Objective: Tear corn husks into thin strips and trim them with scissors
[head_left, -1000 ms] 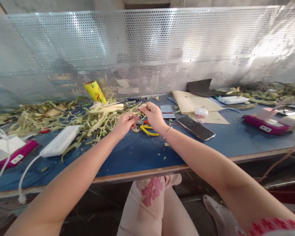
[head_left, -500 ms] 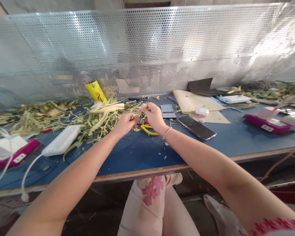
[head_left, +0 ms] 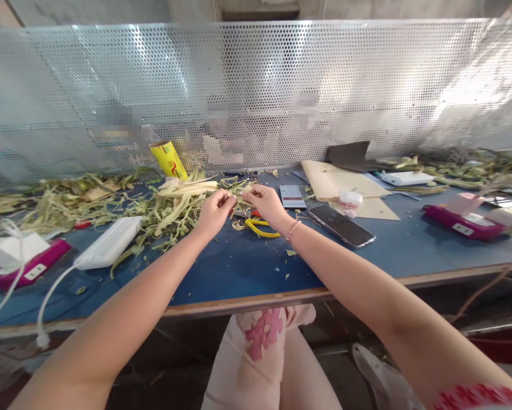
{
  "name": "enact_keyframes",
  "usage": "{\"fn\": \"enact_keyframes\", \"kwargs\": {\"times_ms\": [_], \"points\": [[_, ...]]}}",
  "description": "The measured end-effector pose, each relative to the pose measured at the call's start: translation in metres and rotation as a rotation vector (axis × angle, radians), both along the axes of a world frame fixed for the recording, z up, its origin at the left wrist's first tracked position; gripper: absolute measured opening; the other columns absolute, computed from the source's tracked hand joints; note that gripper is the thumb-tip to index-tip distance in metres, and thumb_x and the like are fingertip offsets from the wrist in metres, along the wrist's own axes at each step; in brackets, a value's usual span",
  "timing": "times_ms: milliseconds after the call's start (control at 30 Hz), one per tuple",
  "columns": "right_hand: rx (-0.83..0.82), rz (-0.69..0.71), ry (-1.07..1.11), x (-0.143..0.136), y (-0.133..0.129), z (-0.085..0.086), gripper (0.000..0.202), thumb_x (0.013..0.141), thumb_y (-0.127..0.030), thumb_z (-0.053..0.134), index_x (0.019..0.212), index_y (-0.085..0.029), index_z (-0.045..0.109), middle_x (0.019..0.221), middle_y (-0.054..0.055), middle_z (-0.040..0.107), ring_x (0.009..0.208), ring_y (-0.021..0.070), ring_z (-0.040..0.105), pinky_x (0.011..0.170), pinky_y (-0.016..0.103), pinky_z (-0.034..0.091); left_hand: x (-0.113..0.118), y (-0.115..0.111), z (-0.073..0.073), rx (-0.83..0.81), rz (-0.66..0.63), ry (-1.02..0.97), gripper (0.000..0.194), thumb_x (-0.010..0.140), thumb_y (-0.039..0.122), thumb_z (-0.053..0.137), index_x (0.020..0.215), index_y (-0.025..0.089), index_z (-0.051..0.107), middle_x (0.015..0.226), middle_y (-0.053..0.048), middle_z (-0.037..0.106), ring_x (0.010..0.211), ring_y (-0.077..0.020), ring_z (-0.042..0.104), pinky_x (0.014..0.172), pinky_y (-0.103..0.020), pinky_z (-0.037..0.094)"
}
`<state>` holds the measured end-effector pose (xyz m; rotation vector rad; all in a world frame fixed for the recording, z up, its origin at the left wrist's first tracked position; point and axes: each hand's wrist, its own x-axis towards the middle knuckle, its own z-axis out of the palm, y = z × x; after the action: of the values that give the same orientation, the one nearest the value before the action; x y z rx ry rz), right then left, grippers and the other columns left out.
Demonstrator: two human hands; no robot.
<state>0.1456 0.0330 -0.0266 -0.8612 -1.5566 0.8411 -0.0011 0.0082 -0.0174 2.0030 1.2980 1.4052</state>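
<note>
"Fingers first: how are they set?"

"Both sets bend inward, tips close together above the bench. I cannot tell whether either is closed on a scrap of stem, because the tips blur into the plant bits behind."

"Start close, then, and work outward."

"Pale trousers with a pink patch, below the bench's front edge. On the blue top, to the left, a white block lies with its cable running over the edge, and a magenta power strip is just beside it."

"And near the hands?"

"A yellow-handled tool lies just nearer than the right hand, its working end partly hidden. That wrist wears a thin bracelet. A dark-screened phone lies to the right, and well apart from it sits a second magenta strip."

"Where's the plant heap?"

"The heap of dry stems rests on the bench just beside the left hand, to its left."

"Anything past that?"

"A card beyond the right wrist, then a white case on beige paper. A yellow tube stands tilted behind the heap, near the perforated metal panel at the back."
</note>
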Motion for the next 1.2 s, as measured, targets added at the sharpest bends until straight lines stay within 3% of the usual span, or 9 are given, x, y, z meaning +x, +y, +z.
{"fn": "enact_keyframes", "kwargs": {"times_ms": [133,333,533,700,800,933,1067,1200], "points": [[-0.151,0.082,0.134,-0.001,-0.003,0.001,0.021,0.072,-0.033,0.056,0.06,-0.017,0.048,0.054,-0.005,0.044,0.048,0.0059,0.04,0.048,0.021,0.034,0.0,0.004,-0.002,-0.063,-0.03,-0.162,0.022,0.073,0.038,0.055,0.067,0.018,0.052,0.058,0.003,0.05,0.054,-0.0094,0.047,0.053,-0.022,0.038],[-0.329,0.189,0.306,-0.001,-0.004,0.003,0.026,0.071,-0.033,0.063,0.06,-0.017,0.047,0.05,-0.006,0.043,0.043,0.0035,0.039,0.042,0.018,0.032,0.004,0.007,-0.007,-0.216,-0.249,-0.356,0.025,0.063,0.032,0.066,0.081,0.017,0.059,0.08,-0.002,0.063,0.074,-0.0119,0.057,0.069,-0.026,0.047],[-0.338,0.15,0.25,-0.006,-0.007,0.004,0.027,0.078,-0.026,0.057,0.058,-0.017,0.042,0.045,-0.007,0.042,0.037,0.0017,0.036,0.037,0.016,0.027,0.009,0.003,-0.009,-0.215,-0.297,-0.334,0.025,0.059,0.026,0.071,0.077,0.016,0.056,0.076,-0.001,0.064,0.074,-0.013,0.06,0.074,-0.028,0.047],[-0.294,0.094,0.195,-0.006,-0.009,0.006,0.013,0.08,-0.024,0.052,0.072,-0.02,0.041,0.046,-0.01,0.042,0.033,0.0024,0.033,0.037,0.017,0.025,0.011,0.004,-0.009,-0.256,-0.272,-0.429,0.024,0.061,0.029,0.07,0.079,0.016,0.06,0.071,0.0,0.064,0.066,-0.0116,0.058,0.065,-0.025,0.045],[-0.193,0.002,0.074,-0.003,-0.006,0.005,0.013,0.077,-0.024,0.054,0.081,-0.02,0.041,0.05,-0.01,0.043,0.039,0.0045,0.036,0.042,0.018,0.029,0.01,0.004,-0.007,-0.32,-0.257,-0.539,0.026,0.06,0.029,0.071,0.08,0.015,0.062,0.067,0.0,0.063,0.06,-0.01,0.056,0.06,-0.023,0.043],[0.125,-0.128,-0.154,0.003,-0.001,0.003,0.018,0.072,-0.019,0.057,0.088,-0.018,0.05,0.063,-0.006,0.046,0.055,0.0079,0.045,0.056,0.022,0.038,0.01,0.003,-0.003,-0.38,-0.264,-0.642,0.022,0.058,0.025,0.073,0.072,0.011,0.063,0.062,0.0,0.061,0.055,-0.0084,0.053,0.057,-0.022,0.042],[0.358,-0.11,-0.289,0.006,0.001,0.002,0.019,0.071,-0.014,0.054,0.089,-0.016,0.058,0.089,0.004,0.049,0.069,0.0097,0.049,0.064,0.025,0.043,0.011,0.001,0.0,-0.422,-0.373,-0.728,0.018,0.058,0.017,0.072,0.072,0.011,0.063,0.064,0.0,0.061,0.057,-0.0076,0.053,0.06,-0.022,0.043],[0.513,-0.071,-0.389,0.007,0.0,0.002,0.018,0.074,-0.014,0.053,0.09,-0.017,0.061,0.092,0.006,0.049,0.079,0.013,0.051,0.072,0.028,0.045,0.01,0.001,0.0,-0.441,-0.424,-0.759,0.015,0.06,0.01,0.069,0.074,0.011,0.061,0.065,0.0,0.06,0.056,-0.0066,0.052,0.057,-0.021,0.042]]}}
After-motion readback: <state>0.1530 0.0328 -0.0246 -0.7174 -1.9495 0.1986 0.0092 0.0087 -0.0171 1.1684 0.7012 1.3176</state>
